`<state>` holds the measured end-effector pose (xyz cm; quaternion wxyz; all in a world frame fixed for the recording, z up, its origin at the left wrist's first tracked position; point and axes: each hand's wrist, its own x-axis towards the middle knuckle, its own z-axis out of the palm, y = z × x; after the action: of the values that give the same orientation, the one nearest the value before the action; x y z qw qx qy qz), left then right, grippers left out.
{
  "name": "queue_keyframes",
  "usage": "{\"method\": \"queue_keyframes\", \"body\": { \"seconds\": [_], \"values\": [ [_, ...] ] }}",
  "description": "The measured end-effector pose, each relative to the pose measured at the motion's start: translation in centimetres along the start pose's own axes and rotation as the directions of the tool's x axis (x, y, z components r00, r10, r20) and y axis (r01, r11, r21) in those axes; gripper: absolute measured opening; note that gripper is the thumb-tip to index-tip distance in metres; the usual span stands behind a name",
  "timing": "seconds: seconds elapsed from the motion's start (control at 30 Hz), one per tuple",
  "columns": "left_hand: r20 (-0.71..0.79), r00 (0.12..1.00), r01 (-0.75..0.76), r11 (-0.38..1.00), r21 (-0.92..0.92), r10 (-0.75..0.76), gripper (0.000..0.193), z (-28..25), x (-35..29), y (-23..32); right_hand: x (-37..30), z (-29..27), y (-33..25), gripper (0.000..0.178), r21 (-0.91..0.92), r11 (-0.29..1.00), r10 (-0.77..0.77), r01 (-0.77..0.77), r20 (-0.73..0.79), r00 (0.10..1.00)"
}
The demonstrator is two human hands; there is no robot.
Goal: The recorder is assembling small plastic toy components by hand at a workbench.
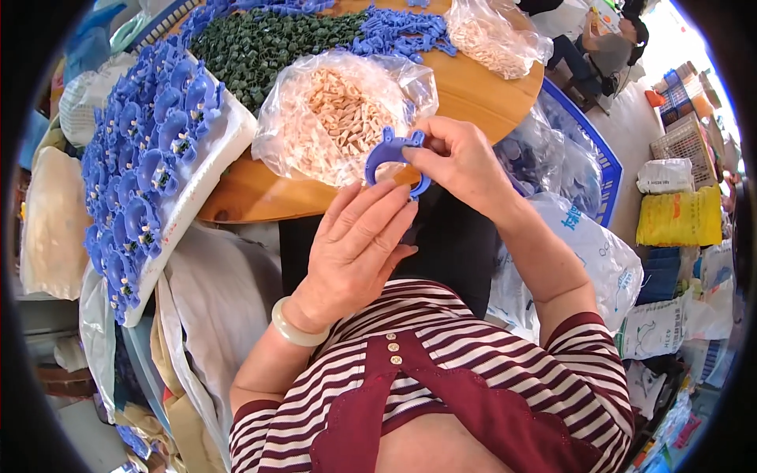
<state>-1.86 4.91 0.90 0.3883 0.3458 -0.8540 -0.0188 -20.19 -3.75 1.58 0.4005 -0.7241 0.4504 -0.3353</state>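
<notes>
My right hand [465, 162] pinches a blue plastic C-shaped piece [384, 154] with small ear-like prongs, thumb and fingertips closed on its right side. My left hand [359, 236] lies just below with its fingers stretched out, the tips at the piece's lower edge; whether they press on it I cannot tell. A bit of blue shows between the left thumb and forefinger, too small to make out. Right behind the hands, an open clear bag [276, 150] holds many small beige pieces [347, 102]. Everything is above the near edge of a round wooden table [260, 193].
Heaped on the table are dark green parts [260, 51] and blue parts [402, 31]; another bag of beige pieces [493, 39] lies far right. At left leans a white foam board [213, 130] full of blue assemblies [154, 169]. A blue basket [607, 177] stands at right; a person [599, 51] sits beyond.
</notes>
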Motion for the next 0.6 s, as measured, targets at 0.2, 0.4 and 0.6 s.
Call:
{"method": "queue_keyframes", "body": {
  "seconds": [0.2, 0.4, 0.6],
  "values": [
    [-0.03, 0.996, -0.086, 0.996, -0.031, 0.085, 0.042, 0.9, 0.7, -0.3, -0.1, -0.2, 2.1, 0.01, 0.124, 0.985, -0.118, 0.118, -0.006, 0.993],
    [-0.066, 0.997, 0.022, 0.982, -0.187, -0.035, 0.04, 0.3, 0.7, 1.0, -1.5, -1.5, 0.0, 0.032, 0.271, 0.946, 0.112, -0.18, 0.248, 0.962],
    [-0.033, 0.879, 0.373, 0.729, -0.574, -0.476, 0.035, 1.0, -0.3, 0.7, -1.7, -1.1, 2.4, 0.031, 0.414, 0.896, 0.004, -0.161, 0.354, 0.935]
  ]
}}
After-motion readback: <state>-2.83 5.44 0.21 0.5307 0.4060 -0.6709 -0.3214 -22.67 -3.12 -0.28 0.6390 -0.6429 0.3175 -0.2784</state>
